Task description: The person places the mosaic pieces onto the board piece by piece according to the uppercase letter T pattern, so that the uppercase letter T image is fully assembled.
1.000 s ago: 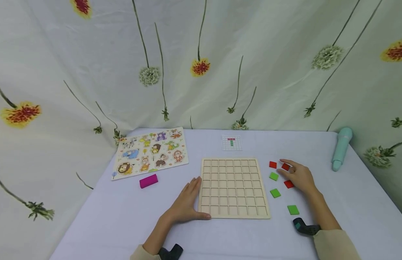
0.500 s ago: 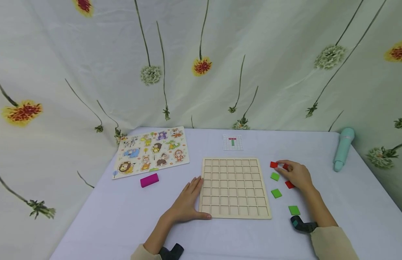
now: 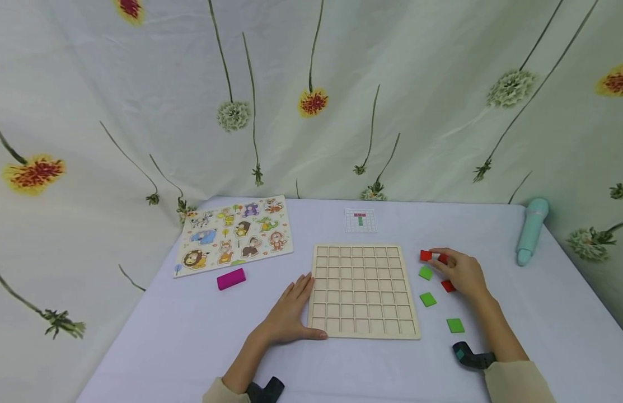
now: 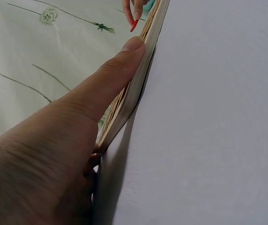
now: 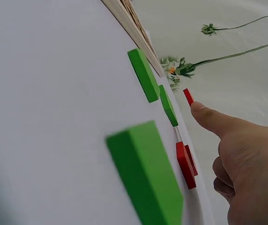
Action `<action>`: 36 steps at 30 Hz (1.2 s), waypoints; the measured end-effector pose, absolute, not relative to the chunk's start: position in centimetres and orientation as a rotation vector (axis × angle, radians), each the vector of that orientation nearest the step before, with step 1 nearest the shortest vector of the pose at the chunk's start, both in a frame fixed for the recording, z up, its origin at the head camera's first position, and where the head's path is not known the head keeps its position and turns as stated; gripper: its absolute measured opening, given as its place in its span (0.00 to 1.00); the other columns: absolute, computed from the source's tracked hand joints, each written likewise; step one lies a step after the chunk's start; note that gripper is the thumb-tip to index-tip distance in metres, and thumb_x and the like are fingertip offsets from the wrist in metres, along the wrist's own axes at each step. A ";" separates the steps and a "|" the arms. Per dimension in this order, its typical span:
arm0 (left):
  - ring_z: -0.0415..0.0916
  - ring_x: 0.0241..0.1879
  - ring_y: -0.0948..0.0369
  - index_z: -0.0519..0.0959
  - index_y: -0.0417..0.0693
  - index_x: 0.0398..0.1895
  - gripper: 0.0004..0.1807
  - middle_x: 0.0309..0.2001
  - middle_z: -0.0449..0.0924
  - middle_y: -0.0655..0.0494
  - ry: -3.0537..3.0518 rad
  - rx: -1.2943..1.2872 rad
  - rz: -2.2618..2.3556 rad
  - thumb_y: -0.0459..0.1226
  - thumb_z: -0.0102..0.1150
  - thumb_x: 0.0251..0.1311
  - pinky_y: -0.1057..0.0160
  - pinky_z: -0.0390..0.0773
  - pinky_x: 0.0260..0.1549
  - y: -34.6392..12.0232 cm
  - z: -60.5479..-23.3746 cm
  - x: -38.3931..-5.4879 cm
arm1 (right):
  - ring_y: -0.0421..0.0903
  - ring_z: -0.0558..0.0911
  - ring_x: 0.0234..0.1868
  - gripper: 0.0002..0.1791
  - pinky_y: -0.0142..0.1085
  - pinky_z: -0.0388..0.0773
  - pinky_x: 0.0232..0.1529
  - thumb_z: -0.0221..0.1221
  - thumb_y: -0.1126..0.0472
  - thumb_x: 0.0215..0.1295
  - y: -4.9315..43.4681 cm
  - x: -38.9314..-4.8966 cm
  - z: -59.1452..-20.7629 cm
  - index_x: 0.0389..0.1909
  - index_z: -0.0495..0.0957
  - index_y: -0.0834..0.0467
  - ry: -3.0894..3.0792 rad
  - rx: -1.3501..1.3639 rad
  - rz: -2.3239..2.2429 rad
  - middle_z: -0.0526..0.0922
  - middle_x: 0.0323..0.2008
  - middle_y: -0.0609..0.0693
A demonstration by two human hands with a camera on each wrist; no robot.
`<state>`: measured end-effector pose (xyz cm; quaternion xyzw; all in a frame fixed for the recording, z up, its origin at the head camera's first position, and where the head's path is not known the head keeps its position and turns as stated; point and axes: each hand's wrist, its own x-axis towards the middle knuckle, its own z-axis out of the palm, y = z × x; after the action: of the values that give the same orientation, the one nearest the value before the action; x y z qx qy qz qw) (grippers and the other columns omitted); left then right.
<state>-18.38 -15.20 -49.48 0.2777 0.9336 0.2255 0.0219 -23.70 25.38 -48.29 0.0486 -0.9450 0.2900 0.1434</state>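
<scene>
In the head view my left hand (image 3: 287,314) rests against the left edge of a wooden grid board (image 3: 362,291), thumb along its near edge and straight fingers up its side. The left wrist view shows that thumb (image 4: 110,72) on the board's rim. To the right of the board, my right hand (image 3: 462,273) pinches a red square tile (image 3: 426,255) between thumb and finger. The right wrist view has this tile (image 5: 188,96) raised at the thumb tip. Two more red tiles (image 5: 185,164) lie below the hand, one partly covered in the head view.
Three green tiles (image 3: 428,299) lie right of the board. A small pattern card (image 3: 360,220) is behind it. At the left are an animal puzzle board (image 3: 235,236) and a magenta block (image 3: 231,279). A mint-green microphone-shaped object (image 3: 533,231) lies at the far right.
My right hand has moved slightly left from the second red tile, its fingers have closed, and it now pinches the leftmost red tile. My left hand stays on the board.
</scene>
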 end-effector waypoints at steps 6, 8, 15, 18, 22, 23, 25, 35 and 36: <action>0.35 0.71 0.56 0.46 0.40 0.72 0.68 0.73 0.41 0.50 2.886 0.828 0.662 0.74 0.56 0.34 0.54 0.41 0.66 -15.3 -49.6 -18.5 | 0.42 0.57 0.12 0.18 0.30 0.51 0.13 0.64 0.54 0.56 23.9 -22.8 -47.8 0.47 0.79 0.56 -2.705 0.194 0.871 0.58 0.11 0.45; 0.35 0.71 0.56 0.46 0.39 0.71 0.68 0.73 0.40 0.50 2.884 0.826 0.672 0.73 0.57 0.34 0.54 0.40 0.66 -15.4 -49.6 -18.5 | 0.40 0.55 0.12 0.18 0.30 0.51 0.14 0.65 0.53 0.55 23.2 -22.5 -47.8 0.46 0.80 0.54 -2.699 0.232 0.869 0.58 0.11 0.44; 0.36 0.71 0.56 0.47 0.40 0.71 0.68 0.73 0.41 0.50 2.891 0.825 0.682 0.74 0.56 0.33 0.55 0.40 0.66 -15.4 -49.6 -18.6 | 0.36 0.52 0.12 0.17 0.28 0.49 0.12 0.66 0.54 0.54 20.0 -21.5 -47.7 0.44 0.81 0.54 -2.655 0.379 0.909 0.56 0.10 0.39; 0.36 0.71 0.56 0.46 0.40 0.72 0.68 0.73 0.41 0.50 2.889 0.825 0.687 0.74 0.56 0.32 0.55 0.40 0.66 -15.3 -49.7 -18.6 | 0.35 0.51 0.12 0.17 0.27 0.48 0.13 0.66 0.52 0.54 18.5 -21.5 -47.9 0.44 0.81 0.53 -2.667 0.408 0.941 0.56 0.10 0.39; 0.36 0.71 0.56 0.46 0.40 0.72 0.68 0.73 0.41 0.51 2.883 0.831 0.693 0.74 0.56 0.33 0.54 0.40 0.66 -15.2 -49.7 -18.6 | 0.34 0.52 0.12 0.19 0.27 0.48 0.13 0.65 0.48 0.54 16.5 -22.0 -48.2 0.45 0.81 0.52 -2.697 0.436 0.976 0.57 0.10 0.39; 0.35 0.71 0.56 0.46 0.40 0.72 0.68 0.73 0.41 0.51 2.880 0.831 0.695 0.74 0.57 0.33 0.54 0.40 0.66 -15.2 -49.6 -18.6 | 0.34 0.53 0.12 0.19 0.27 0.49 0.13 0.64 0.48 0.55 16.1 -22.2 -48.3 0.45 0.81 0.52 -2.696 0.446 0.987 0.57 0.10 0.40; 0.36 0.71 0.56 0.47 0.40 0.71 0.68 0.73 0.41 0.50 2.877 0.831 0.696 0.74 0.57 0.33 0.54 0.41 0.66 -15.2 -49.6 -18.6 | 0.35 0.53 0.12 0.19 0.28 0.49 0.13 0.64 0.47 0.55 15.1 -22.6 -48.3 0.45 0.81 0.51 -2.693 0.465 1.006 0.58 0.09 0.40; 0.35 0.71 0.56 0.47 0.41 0.72 0.68 0.73 0.42 0.50 2.873 0.814 0.676 0.74 0.56 0.33 0.54 0.40 0.66 -15.2 -49.6 -18.6 | 0.36 0.56 0.13 0.19 0.30 0.53 0.14 0.62 0.46 0.56 11.4 -24.9 -49.1 0.46 0.81 0.50 -2.710 0.475 1.027 0.60 0.10 0.40; 0.35 0.71 0.56 0.47 0.41 0.72 0.68 0.73 0.42 0.50 2.875 0.814 0.677 0.74 0.56 0.33 0.54 0.41 0.66 -15.2 -49.6 -18.6 | 0.36 0.55 0.13 0.19 0.30 0.52 0.13 0.62 0.46 0.57 11.1 -25.2 -49.3 0.47 0.81 0.50 -2.710 0.474 1.015 0.60 0.09 0.40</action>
<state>-18.63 -15.23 -49.60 0.2656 0.9376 0.2208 0.0389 -25.19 11.13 -49.25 0.1608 -0.9190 0.3444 0.1045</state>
